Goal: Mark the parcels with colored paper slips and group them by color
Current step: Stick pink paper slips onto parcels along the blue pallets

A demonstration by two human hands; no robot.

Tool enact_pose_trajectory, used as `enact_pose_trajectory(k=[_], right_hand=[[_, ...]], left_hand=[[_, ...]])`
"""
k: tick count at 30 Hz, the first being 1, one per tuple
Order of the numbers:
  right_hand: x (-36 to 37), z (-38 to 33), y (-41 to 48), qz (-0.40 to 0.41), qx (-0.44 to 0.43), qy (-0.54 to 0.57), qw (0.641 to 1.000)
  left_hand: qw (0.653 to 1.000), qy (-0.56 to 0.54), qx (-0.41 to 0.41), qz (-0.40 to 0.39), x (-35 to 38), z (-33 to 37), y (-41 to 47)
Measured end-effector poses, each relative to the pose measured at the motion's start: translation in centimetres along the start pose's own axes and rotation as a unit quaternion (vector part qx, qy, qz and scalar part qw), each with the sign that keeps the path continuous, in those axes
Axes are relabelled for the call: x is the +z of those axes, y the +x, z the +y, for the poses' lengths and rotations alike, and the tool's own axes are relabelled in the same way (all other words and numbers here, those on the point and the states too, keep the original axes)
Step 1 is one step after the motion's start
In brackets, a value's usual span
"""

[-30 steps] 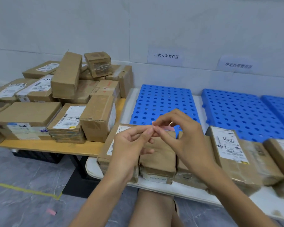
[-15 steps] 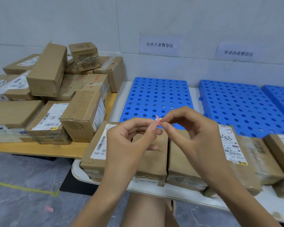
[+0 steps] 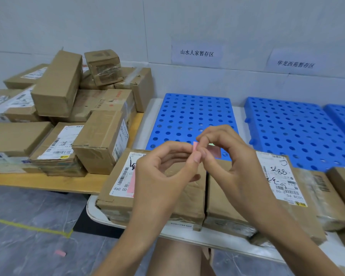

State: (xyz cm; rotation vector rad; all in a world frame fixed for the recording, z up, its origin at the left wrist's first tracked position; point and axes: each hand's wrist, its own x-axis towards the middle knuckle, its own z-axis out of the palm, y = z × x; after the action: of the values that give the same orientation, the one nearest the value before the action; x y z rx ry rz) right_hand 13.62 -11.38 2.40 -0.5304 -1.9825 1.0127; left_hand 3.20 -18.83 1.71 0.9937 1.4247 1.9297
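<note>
Both left hand [image 3: 159, 176] and right hand [image 3: 233, 162] pinch pink slip [image 3: 195, 146] above front-edge parcels [image 3: 189, 196].

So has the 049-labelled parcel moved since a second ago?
No. The 049-labelled parcel still sits at the white table's left front corner; only the camera shifted.

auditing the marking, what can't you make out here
Head view:
- slip: mostly covered by the left hand and right hand pinching it.
- second parcel: top hidden behind both hands.
- rightmost parcel: cut off by the frame edge.
- left parcel's label: print too small.
</note>
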Motion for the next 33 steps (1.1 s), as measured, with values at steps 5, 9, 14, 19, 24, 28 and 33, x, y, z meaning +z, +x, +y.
enact_pose_trajectory(k=[5, 9, 14, 19, 24, 28, 33], right_hand=[[0.3, -0.4, -0.1, -0.002, 0.008, -0.008, 1.000], [0.7, -0.7, -0.1, 0.003, 0.019, 0.002, 1.000], [0.9, -0.9, -0.1, -0.003, 0.029, 0.006, 1.000], [1.2, -1.1, -0.3, -0.007, 0.004, -0.031, 0.999], [1.4, -1.1, -0.3, 0.009, -0.014, -0.030, 0.999], [1.2, -0.9, -0.2, -0.006, 0.002, 0.012, 1.000], [1.2, -0.8, 0.2, -0.013, 0.005, 0.047, 0.999]], left_hand=[[1.000, -0.018, 0.001, 0.000, -0.7, 0.0, 0.1], [1.000, -0.026, 0.003, 0.008, -0.8, 0.0, 0.0], [0.999, -0.039, -0.007, 0.006, -1.2, 0.1, -0.1], [1.000, -0.027, 0.002, 0.015, -1.4, 0.3, -0.4], [0.999, -0.008, 0.019, 0.043, -1.8, 0.4, -0.5], [0.998, -0.007, 0.011, 0.054, -2.0, 0.3, -0.3], [0.999, -0.026, -0.001, 0.040, -2.1, 0.6, -0.3]])
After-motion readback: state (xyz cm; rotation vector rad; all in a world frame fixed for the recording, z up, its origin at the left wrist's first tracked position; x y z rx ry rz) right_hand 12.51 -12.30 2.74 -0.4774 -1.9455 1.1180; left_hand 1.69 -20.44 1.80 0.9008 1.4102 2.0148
